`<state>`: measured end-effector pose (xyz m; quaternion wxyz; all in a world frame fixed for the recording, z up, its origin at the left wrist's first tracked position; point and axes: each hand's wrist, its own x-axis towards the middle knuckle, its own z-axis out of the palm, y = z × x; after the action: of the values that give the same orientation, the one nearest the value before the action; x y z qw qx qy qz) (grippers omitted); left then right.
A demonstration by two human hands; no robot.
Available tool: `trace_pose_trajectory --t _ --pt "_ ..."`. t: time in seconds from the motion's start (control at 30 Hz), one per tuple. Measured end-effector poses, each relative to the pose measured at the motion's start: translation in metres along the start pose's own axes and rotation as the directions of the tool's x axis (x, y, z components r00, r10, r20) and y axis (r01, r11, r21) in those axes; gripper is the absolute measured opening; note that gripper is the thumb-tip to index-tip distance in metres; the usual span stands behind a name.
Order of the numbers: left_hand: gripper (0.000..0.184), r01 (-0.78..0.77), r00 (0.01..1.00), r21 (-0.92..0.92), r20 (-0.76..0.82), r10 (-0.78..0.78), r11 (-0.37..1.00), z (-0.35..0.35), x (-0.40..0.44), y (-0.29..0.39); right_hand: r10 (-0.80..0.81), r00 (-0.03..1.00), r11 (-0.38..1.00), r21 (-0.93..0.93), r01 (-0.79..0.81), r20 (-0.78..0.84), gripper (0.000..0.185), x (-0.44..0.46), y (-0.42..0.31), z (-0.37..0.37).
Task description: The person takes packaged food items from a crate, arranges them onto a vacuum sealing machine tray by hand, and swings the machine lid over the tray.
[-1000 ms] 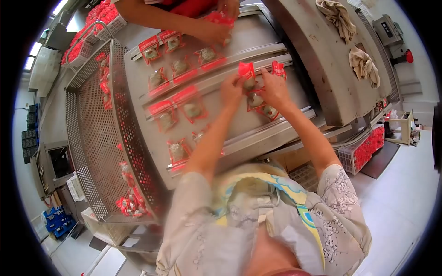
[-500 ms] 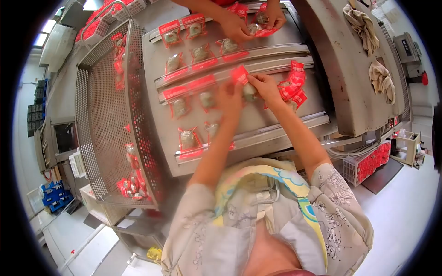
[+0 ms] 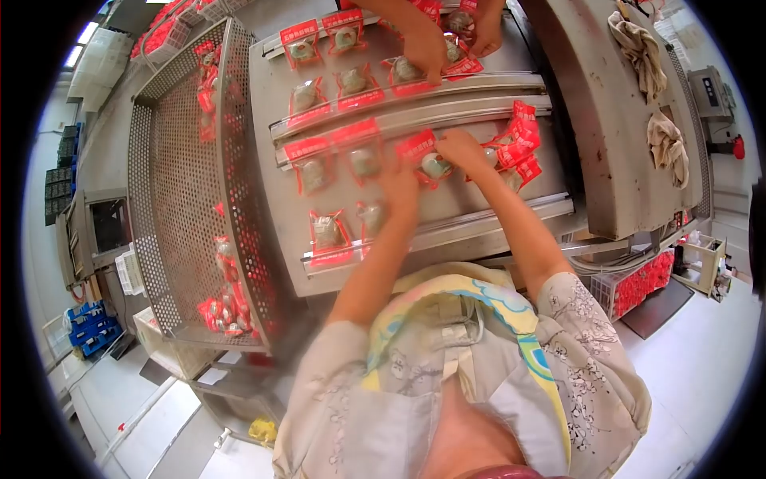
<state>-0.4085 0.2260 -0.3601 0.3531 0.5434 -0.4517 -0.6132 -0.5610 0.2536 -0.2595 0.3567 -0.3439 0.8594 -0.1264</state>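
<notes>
A clear pouch with a red printed top and a round grey-green item inside lies on the steel work surface, at the second sealing bar. My right hand is closed with its fingers at this pouch's upper right corner. My left hand is just left of the same pouch, smeared by motion, so its fingers do not show clearly. To its left lie another filled pouch and one more. Nearer my body, a pouch rests along the front bar, and another sits partly behind my left forearm.
A pile of red pouches lies right of my right hand. Across the surface, a co-worker's hands handle pouches in the far rows. A perforated metal bin with some pouches stands left. A heavy steel cover rises at the right, with cloths on it.
The pouch between my hands has come down onto the surface, in line with its neighbours. My right hand stays at its corner; my left hand has shifted slightly down. The co-worker's hands have moved apart.
</notes>
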Motion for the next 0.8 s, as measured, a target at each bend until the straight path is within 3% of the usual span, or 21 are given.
trace_pose_trajectory --t 0.03,0.1,0.13,0.2,0.33,0.4,0.43,0.47,0.5,0.6,0.63,0.7,0.8 --pt "0.021 0.014 0.999 -0.015 0.030 -0.014 1.000 0.001 0.002 -0.003 -0.012 0.999 1.000 0.015 0.012 -0.043 0.031 0.005 0.001 0.002" --pt "0.017 0.207 0.978 -0.152 0.061 -0.200 0.966 0.003 -0.002 0.015 -0.031 0.991 0.998 0.042 0.037 -0.132 0.033 0.014 0.005 0.009" --pt "0.016 0.374 0.927 -0.274 0.082 -0.366 0.886 0.007 -0.012 0.056 -0.020 0.989 0.995 0.093 0.034 -0.144 0.033 0.013 0.004 0.007" --pt "0.016 0.530 0.840 -0.409 0.136 -0.525 0.743 0.010 -0.012 0.071 0.002 0.987 0.981 0.194 0.030 -0.161 0.034 0.010 -0.001 0.003" --pt "0.021 0.535 0.843 -0.419 0.199 -0.500 0.734 0.018 0.002 0.068 0.027 0.964 0.947 0.315 0.059 -0.263 0.033 0.012 0.003 0.010" --pt "0.030 0.248 0.969 -0.250 0.084 -0.234 0.936 0.025 -0.004 0.070 -0.029 0.934 0.937 0.316 0.150 -0.355 0.034 0.015 0.010 0.017" --pt "0.036 -0.055 0.999 -0.052 0.000 0.055 0.997 0.033 -0.017 0.064 0.003 0.962 0.883 0.452 0.125 -0.272 0.032 0.018 0.016 0.018" --pt "0.047 -0.223 0.975 0.141 0.008 0.224 0.965 0.033 -0.037 0.083 0.025 0.983 0.812 0.577 0.085 -0.181 0.030 0.019 0.020 0.017" --pt "0.059 -0.370 0.922 0.329 0.016 0.387 0.869 0.032 -0.057 0.103 0.034 0.995 0.724 0.689 0.037 -0.090 0.027 0.020 0.022 0.017" --pt "0.058 -0.713 0.668 0.572 0.378 0.641 0.406 0.017 -0.059 0.124 0.057 0.995 0.534 0.844 0.044 -0.087 0.024 0.016 0.020 0.021" --pt "0.057 -0.749 0.625 0.571 0.439 0.645 0.337 0.013 -0.051 0.114 0.061 0.954 0.666 0.724 0.181 -0.294 0.021 0.015 0.018 0.022" --pt "0.056 -0.808 0.535 0.556 0.555 0.637 0.194 0.010 -0.032 0.088 -0.038 0.759 0.863 0.361 0.352 -0.650 0.015 0.005 -0.001 0.013" --pt "0.050 -0.813 0.532 0.549 0.567 0.630 0.193 0.005 -0.027 0.088 -0.351 0.599 0.901 -0.085 0.426 -0.719 0.015 0.005 -0.024 0.000"
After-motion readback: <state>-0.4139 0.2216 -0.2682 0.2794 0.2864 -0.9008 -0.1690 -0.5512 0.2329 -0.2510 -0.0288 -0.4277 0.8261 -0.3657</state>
